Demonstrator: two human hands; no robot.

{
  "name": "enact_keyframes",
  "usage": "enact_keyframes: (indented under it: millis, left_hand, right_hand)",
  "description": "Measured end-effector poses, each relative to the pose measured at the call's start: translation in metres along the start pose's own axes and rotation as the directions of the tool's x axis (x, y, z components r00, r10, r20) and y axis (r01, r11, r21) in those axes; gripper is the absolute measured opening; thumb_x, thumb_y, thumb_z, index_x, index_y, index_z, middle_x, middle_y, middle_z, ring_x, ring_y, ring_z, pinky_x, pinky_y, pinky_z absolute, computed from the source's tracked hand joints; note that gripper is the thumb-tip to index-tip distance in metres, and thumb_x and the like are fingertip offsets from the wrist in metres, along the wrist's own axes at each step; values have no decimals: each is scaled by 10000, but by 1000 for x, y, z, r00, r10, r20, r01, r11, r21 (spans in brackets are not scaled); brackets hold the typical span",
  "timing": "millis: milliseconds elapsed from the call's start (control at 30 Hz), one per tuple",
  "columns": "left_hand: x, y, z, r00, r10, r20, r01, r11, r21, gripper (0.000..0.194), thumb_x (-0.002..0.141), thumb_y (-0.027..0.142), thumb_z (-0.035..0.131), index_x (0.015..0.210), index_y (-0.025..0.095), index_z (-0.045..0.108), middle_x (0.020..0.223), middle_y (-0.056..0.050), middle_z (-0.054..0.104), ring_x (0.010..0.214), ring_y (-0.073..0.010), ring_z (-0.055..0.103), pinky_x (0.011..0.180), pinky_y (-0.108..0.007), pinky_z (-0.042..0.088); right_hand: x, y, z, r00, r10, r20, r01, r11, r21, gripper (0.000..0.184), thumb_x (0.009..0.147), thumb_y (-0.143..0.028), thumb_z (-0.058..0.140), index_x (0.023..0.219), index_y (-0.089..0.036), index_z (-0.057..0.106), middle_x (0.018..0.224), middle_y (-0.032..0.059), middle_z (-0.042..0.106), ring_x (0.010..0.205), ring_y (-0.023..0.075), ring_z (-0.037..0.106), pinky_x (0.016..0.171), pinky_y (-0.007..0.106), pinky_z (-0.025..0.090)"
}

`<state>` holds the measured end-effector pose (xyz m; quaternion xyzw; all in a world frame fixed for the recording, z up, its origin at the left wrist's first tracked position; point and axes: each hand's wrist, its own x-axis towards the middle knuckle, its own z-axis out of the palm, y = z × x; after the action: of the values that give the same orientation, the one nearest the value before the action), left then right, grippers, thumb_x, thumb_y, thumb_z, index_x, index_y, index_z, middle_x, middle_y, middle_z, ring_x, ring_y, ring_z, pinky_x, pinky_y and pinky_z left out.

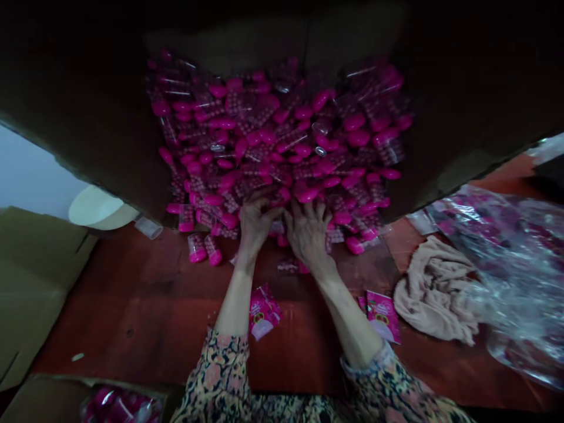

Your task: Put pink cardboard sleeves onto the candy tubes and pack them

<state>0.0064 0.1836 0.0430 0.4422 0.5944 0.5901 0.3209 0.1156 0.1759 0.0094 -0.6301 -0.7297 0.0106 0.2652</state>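
Observation:
A big heap of small clear tubes with pink caps (282, 135) spills out of a tipped cardboard box (462, 106) onto a red-brown table (145, 305). My left hand (254, 222) and my right hand (308, 230) reach side by side into the near edge of the heap. On both hands the fingers curl down among the tubes. What they grip is hidden. Two loose tubes (205, 248) lie just left of my left hand.
Pink printed sachets lie between my forearms (263, 311) and right of them (382, 316). A beige cloth (436, 291) and crumpled clear plastic bags (515, 270) fill the right side. A flat cardboard sheet (35, 282) lies left, a white bowl (99, 207) behind it.

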Motion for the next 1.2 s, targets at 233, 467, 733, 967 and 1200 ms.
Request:
enact_keyframes:
  millis: [233,467,733,967,1200]
  left_hand:
    - [-48,-12,-8,995,22,100,-18,999,-33,155,609,116,700,501,182,611,839,-30,679,942,-203,584,901,-362,400]
    - [-69,-14,-39,959,-235,-158,159,908,-387,121,629,197,728,745,184,699,724,13,694,653,-125,618,705,-287,494]
    - [-92,-2,-57,794,-603,-77,378,588,-716,26,696,171,697,686,172,673,707,-12,699,716,-139,646,778,-293,509]
    - [-101,24,-41,621,-782,56,484,327,-812,188,853,106,493,740,155,635,683,-19,691,667,-132,649,699,-271,529]
    - [-115,24,-35,645,-742,183,563,299,-771,132,798,251,603,768,127,637,699,-39,672,630,-150,622,699,-298,506]
  right_hand:
    - [-47,4,-4,996,-63,65,59,996,60,308,885,-227,431,1129,-159,606,991,132,643,1032,327,448,924,544,275]
    - [-80,19,-50,999,41,-29,-37,993,108,330,921,-303,378,1024,-131,640,982,144,598,904,258,518,753,366,451]
    - [-147,9,-36,986,131,104,-131,991,-6,476,873,-459,436,1136,-82,559,1003,210,636,792,290,629,595,366,500]
    - [-129,-7,-73,946,254,201,-323,781,535,384,760,-374,649,1063,-152,567,808,56,668,690,191,646,637,320,544]
    - [-119,-28,-83,983,156,-96,-76,823,563,307,753,-253,678,1023,-138,590,807,49,618,709,161,619,633,268,544]
